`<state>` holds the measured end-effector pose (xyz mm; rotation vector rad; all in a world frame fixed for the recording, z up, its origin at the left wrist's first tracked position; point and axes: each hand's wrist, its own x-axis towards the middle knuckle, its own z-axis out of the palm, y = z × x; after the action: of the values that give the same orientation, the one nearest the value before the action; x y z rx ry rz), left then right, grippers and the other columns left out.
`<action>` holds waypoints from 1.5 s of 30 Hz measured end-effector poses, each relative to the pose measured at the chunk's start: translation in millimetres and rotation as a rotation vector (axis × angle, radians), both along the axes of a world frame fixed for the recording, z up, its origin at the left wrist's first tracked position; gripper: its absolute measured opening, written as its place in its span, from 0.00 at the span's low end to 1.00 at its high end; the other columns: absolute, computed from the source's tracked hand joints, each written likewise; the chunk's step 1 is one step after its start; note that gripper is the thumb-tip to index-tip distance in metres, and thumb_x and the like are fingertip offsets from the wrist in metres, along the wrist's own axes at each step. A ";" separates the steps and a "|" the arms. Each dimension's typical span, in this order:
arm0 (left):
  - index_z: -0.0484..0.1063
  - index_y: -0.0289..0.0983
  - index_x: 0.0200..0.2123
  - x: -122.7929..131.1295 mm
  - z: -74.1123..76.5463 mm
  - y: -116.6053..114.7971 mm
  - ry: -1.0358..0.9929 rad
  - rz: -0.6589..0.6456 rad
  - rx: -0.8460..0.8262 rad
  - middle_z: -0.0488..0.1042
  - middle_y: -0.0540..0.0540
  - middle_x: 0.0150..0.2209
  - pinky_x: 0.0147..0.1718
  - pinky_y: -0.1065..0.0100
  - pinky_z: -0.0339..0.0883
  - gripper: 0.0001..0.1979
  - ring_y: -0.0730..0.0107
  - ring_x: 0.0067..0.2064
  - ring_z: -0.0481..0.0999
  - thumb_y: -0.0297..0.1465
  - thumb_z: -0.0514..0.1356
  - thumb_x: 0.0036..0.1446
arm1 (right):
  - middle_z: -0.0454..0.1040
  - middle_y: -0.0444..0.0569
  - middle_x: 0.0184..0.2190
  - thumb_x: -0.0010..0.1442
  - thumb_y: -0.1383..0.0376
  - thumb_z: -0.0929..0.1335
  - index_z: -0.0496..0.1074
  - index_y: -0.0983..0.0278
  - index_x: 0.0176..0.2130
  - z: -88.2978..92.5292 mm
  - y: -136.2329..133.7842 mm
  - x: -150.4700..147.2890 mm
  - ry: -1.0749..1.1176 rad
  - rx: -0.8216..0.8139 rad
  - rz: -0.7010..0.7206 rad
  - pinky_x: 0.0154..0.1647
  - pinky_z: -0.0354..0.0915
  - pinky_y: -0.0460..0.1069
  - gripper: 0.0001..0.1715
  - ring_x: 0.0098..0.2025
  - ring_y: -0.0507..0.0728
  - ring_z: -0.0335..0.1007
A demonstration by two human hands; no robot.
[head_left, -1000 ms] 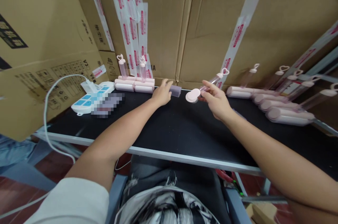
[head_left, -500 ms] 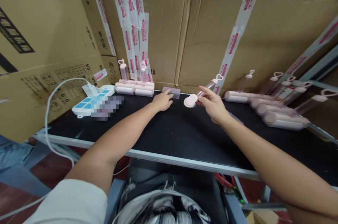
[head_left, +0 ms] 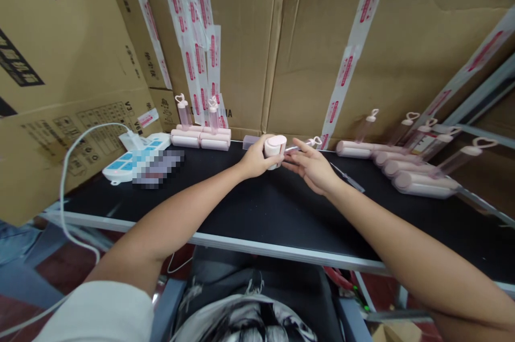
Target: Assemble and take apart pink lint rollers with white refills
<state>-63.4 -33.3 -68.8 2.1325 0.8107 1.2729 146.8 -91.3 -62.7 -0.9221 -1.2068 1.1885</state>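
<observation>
You are stretching both arms across the black table (head_left: 241, 208). Your left hand (head_left: 252, 160) is closing its fingers round the pink roller head (head_left: 276, 145) near the table's far edge. Your right hand (head_left: 310, 167) is lightly pinching the clear handle (head_left: 301, 147) sticking out of it. Just behind, a translucent block (head_left: 250, 142) is lying flat. More rollers (head_left: 402, 167) are lining up along the cardboard wall (head_left: 306, 63).

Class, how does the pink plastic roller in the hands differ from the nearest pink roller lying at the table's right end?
The held pink roller is gripped by the left hand; the right-end roller lies untouched on the black table. The held one's clear handle runs nearly level by the right hand; the other's slopes upward. Both are pink with heart-tipped handles.
</observation>
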 end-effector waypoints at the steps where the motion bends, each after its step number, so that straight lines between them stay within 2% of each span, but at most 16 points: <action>1: 0.72 0.35 0.59 -1.3 2.4 0.7 -0.041 0.032 -0.015 0.82 0.36 0.58 0.64 0.51 0.72 0.31 0.52 0.59 0.81 0.43 0.71 0.56 | 0.83 0.46 0.44 0.56 0.62 0.76 0.74 0.52 0.65 0.7 -1.7 0.6 -0.080 0.013 0.016 0.55 0.82 0.64 0.38 0.47 0.60 0.85; 3: 0.73 0.35 0.54 -7.6 7.2 4.0 -0.101 0.064 -0.071 0.83 0.40 0.51 0.57 0.55 0.75 0.27 0.57 0.51 0.82 0.41 0.71 0.54 | 0.84 0.47 0.39 0.59 0.60 0.75 0.77 0.56 0.65 3.7 -5.3 2.9 -0.371 0.112 -0.001 0.50 0.82 0.64 0.34 0.38 0.61 0.84; 5: 0.74 0.35 0.51 -15.4 11.4 6.6 -0.134 0.049 -0.135 0.83 0.42 0.47 0.52 0.58 0.75 0.27 0.59 0.47 0.82 0.41 0.72 0.52 | 0.83 0.49 0.32 0.64 0.58 0.72 0.82 0.60 0.60 8.8 -9.4 5.5 -0.713 0.295 -0.095 0.48 0.80 0.65 0.27 0.33 0.62 0.81; 8: 0.75 0.35 0.51 -20.9 17.1 3.4 -0.112 -0.003 -0.208 0.83 0.43 0.46 0.49 0.60 0.75 0.28 0.60 0.46 0.81 0.42 0.73 0.49 | 0.84 0.55 0.35 0.67 0.57 0.69 0.85 0.62 0.54 16.7 -16.0 7.0 -0.998 0.589 -0.253 0.52 0.76 0.66 0.22 0.39 0.67 0.81; 11: 0.77 0.36 0.51 -17.5 22.7 -7.1 -0.075 -0.037 -0.215 0.84 0.43 0.47 0.50 0.59 0.76 0.29 0.58 0.48 0.81 0.41 0.73 0.48 | 0.85 0.60 0.46 0.68 0.56 0.70 0.84 0.61 0.55 22.1 -20.6 6.7 -1.083 0.734 -0.213 0.55 0.74 0.66 0.22 0.49 0.71 0.80; 14: 0.77 0.36 0.51 -13.9 26.8 -14.7 -0.064 -0.053 -0.200 0.83 0.44 0.47 0.50 0.59 0.76 0.28 0.58 0.48 0.81 0.42 0.73 0.48 | 0.86 0.59 0.48 0.69 0.56 0.70 0.84 0.61 0.54 26.1 -19.7 11.0 -1.139 0.646 -0.053 0.54 0.73 0.64 0.21 0.48 0.69 0.81; 17: 0.77 0.36 0.50 -18.1 29.7 -13.1 -0.112 -0.027 -0.226 0.83 0.44 0.45 0.46 0.61 0.74 0.28 0.61 0.44 0.80 0.42 0.73 0.47 | 0.86 0.55 0.43 0.69 0.51 0.71 0.83 0.61 0.53 28.8 -12.5 21.4 -1.101 0.480 0.019 0.47 0.73 0.60 0.22 0.41 0.65 0.80; 20: 0.76 0.36 0.49 -28.6 32.1 -6.6 -0.207 -0.037 -0.293 0.81 0.47 0.41 0.41 0.64 0.73 0.28 0.65 0.40 0.79 0.41 0.74 0.45 | 0.82 0.50 0.35 0.68 0.41 0.71 0.83 0.62 0.47 28.1 -2.6 31.5 -0.873 0.256 0.201 0.37 0.70 0.53 0.29 0.32 0.58 0.76; 23: 0.75 0.35 0.49 -37.3 34.6 -3.2 -0.270 -0.108 -0.363 0.80 0.49 0.37 0.38 0.65 0.74 0.31 0.66 0.36 0.79 0.41 0.76 0.43 | 0.80 0.48 0.30 0.60 0.32 0.73 0.78 0.64 0.39 25.5 3.1 36.6 -0.619 0.009 0.439 0.28 0.65 0.48 0.38 0.25 0.51 0.71; 27: 0.74 0.35 0.49 -39.9 39.7 -6.1 -0.311 -0.138 -0.412 0.80 0.49 0.34 0.34 0.65 0.75 0.32 0.66 0.32 0.81 0.40 0.78 0.42 | 0.79 0.44 0.30 0.54 0.36 0.80 0.77 0.65 0.54 25.2 1.6 37.3 -0.525 -0.123 0.609 0.26 0.65 0.47 0.44 0.23 0.50 0.69; 29: 0.72 0.35 0.48 -39.1 43.2 -8.4 -0.347 -0.140 -0.453 0.80 0.49 0.33 0.32 0.63 0.77 0.32 0.64 0.30 0.81 0.41 0.78 0.42 | 0.76 0.42 0.28 0.59 0.41 0.78 0.77 0.65 0.56 25.7 -0.7 35.1 -0.569 -0.035 0.552 0.28 0.67 0.48 0.39 0.23 0.50 0.68; 32: 0.71 0.36 0.44 -37.7 47.9 -10.1 -0.400 -0.098 -0.500 0.80 0.49 0.31 0.30 0.61 0.78 0.31 0.61 0.29 0.82 0.42 0.79 0.41 | 0.76 0.44 0.29 0.67 0.51 0.73 0.78 0.66 0.56 23.7 -3.4 28.1 -0.759 0.223 0.323 0.32 0.68 0.49 0.26 0.27 0.53 0.71; 37: 0.71 0.37 0.41 -33.7 50.4 -7.2 -0.448 -0.031 -0.506 0.79 0.50 0.28 0.29 0.63 0.77 0.27 0.64 0.27 0.80 0.40 0.77 0.41 | 0.84 0.52 0.37 0.70 0.62 0.68 0.78 0.66 0.61 15.9 -1.5 17.3 -1.022 0.600 -0.009 0.48 0.73 0.55 0.23 0.40 0.61 0.81; 40: 0.71 0.37 0.40 -35.4 51.2 -1.8 -0.525 0.067 -0.569 0.79 0.48 0.27 0.27 0.62 0.77 0.23 0.63 0.26 0.80 0.40 0.73 0.43 | 0.86 0.56 0.42 0.71 0.63 0.68 0.78 0.65 0.59 18.5 3.1 24.3 -1.034 0.669 -0.228 0.53 0.74 0.57 0.21 0.46 0.65 0.83; 42: 0.71 0.36 0.39 -41.0 52.8 2.4 -0.583 0.148 -0.596 0.79 0.48 0.25 0.26 0.62 0.76 0.21 0.61 0.26 0.80 0.40 0.71 0.44 | 0.86 0.56 0.41 0.71 0.61 0.68 0.77 0.65 0.58 23.7 6.6 35.0 -0.999 0.652 -0.359 0.52 0.74 0.57 0.20 0.45 0.65 0.84; 45: 0.71 0.37 0.41 -51.6 56.1 6.0 -0.589 0.165 -0.581 0.79 0.48 0.25 0.26 0.63 0.76 0.22 0.62 0.25 0.80 0.38 0.71 0.43 | 0.85 0.51 0.37 0.69 0.57 0.71 0.74 0.63 0.57 29.4 11.4 49.9 -0.953 0.530 -0.325 0.46 0.73 0.55 0.20 0.39 0.62 0.82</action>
<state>-114.9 -27.3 -12.7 1.1728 0.9497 1.4227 196.7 -79.9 -33.3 -1.2396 -1.8928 0.0818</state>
